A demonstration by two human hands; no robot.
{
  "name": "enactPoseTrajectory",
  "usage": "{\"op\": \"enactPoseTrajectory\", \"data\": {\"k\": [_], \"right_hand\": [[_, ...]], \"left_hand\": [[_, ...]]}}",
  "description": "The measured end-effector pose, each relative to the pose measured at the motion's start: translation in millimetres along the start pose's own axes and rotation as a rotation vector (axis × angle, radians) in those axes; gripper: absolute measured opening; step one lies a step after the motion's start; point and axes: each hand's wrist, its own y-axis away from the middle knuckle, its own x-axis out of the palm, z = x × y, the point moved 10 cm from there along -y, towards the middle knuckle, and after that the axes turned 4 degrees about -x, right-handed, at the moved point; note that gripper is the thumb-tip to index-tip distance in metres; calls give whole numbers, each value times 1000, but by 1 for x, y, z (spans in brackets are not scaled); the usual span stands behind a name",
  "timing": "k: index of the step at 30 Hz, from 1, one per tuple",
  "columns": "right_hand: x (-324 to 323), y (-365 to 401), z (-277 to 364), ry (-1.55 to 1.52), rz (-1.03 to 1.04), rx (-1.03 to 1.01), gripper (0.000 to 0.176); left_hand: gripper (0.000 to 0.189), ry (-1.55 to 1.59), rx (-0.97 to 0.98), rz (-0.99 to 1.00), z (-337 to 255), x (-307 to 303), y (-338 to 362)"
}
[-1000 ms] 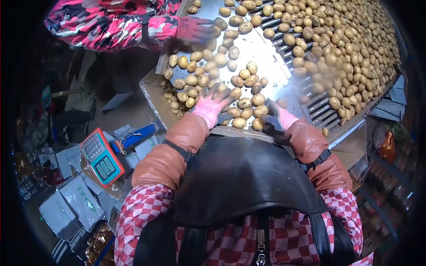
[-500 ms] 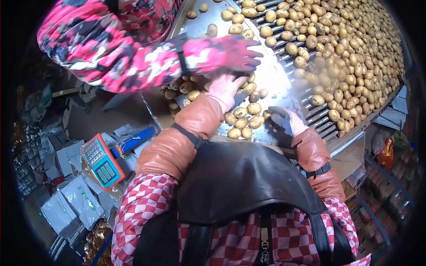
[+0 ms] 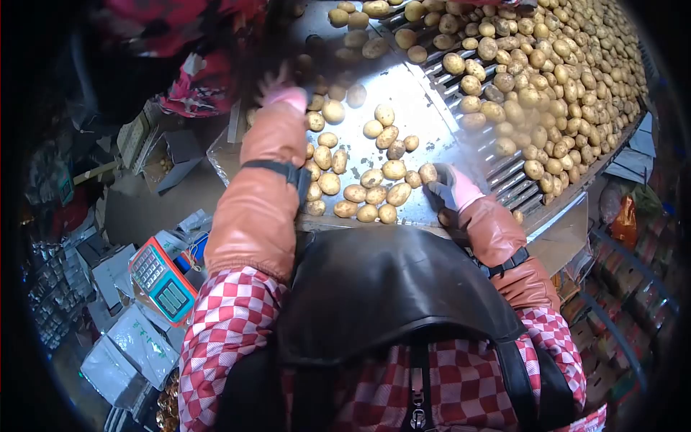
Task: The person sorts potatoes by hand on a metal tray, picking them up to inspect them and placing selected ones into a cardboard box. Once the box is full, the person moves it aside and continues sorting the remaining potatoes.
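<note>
My left hand [image 3: 282, 92], in a pink glove, reaches to the far left of the metal sorting table [image 3: 432, 140]. It is blurred and in shadow, but its fingers look spread, with potatoes [image 3: 332, 110] just to the right. At the near edge, my right hand [image 3: 452, 189], in a pink and dark grey glove, has curled fingers against a potato [image 3: 427, 173]. Another potato [image 3: 448, 217] lies partly hidden below that hand. Between my hands several loose potatoes [image 3: 394, 169] are scattered over the metal.
A slatted rack [image 3: 522, 193] at the right carries a big heap of potatoes [image 3: 576, 93]. Another person's camouflage sleeve [image 3: 194, 83] is at the upper left. A red and blue scale display [image 3: 164, 281] and plastic-wrapped packages [image 3: 144, 335] stand to my left.
My left hand has moved left from mid-table to its far left side. The other person's gloved hand has drawn back from the table. My right hand has closed up against a potato.
</note>
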Motion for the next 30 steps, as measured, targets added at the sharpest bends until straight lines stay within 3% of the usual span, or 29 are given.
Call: {"op": "enactPoseTrajectory", "data": {"k": [1,2,3,4,5,6,9,11,12,14,15,16,17,19,20,21,23,25,27,28,30], "right_hand": [[5,-4,-11,-49,20,-26,52],[3,4,-2,-179,107,12,49],[2,12,8,-313,189,49,46],[-5,19,14,-349,140,89,38],[-9,25,22,-359,136,91,38],[-22,27,31,-293,62,61,35],[-48,30,61,-96,-125,77,30],[-56,9,87,6,-213,-201,30],[-55,-5,86,40,-205,-171,30],[-45,-32,104,16,-119,-246,35],[-42,-40,116,91,-93,-258,38],[-31,-50,123,238,-13,-278,45],[-28,-43,151,449,1,-289,45],[-11,-56,150,443,15,-289,42],[-5,-60,146,436,27,-278,40],[-2,-63,143,434,33,-285,40],[8,-54,157,431,107,-342,37],[-2,-38,156,125,193,-84,32],[11,-63,81,-643,432,-64,39],[-16,-50,66,-836,310,-23,40],[-57,7,67,-1107,162,16,41]], "left_hand": [[85,43,-67,170,-10,19,2],[85,-51,155,49,-36,15,19],[81,-174,203,240,-38,39,38],[72,41,330,213,-34,55,55],[65,-117,496,200,-35,54,87],[66,-82,710,51,-44,35,126],[62,-70,694,110,-10,34,170],[61,15,643,69,5,37,177],[60,109,597,26,12,34,180],[55,-7,797,78,-8,29,210],[54,-30,948,142,-10,34,229],[52,-29,977,157,-6,27,237],[52,-30,965,146,7,28,237],[51,-68,768,125,45,32,224],[41,-16,638,140,62,28,221],[41,-21,632,139,69,31,221],[30,255,392,129,97,30,208],[25,308,391,80,98,25,198],[26,480,202,168,114,36,175],[25,511,364,13,94,6,172],[31,448,464,31,43,-18,165]]}}
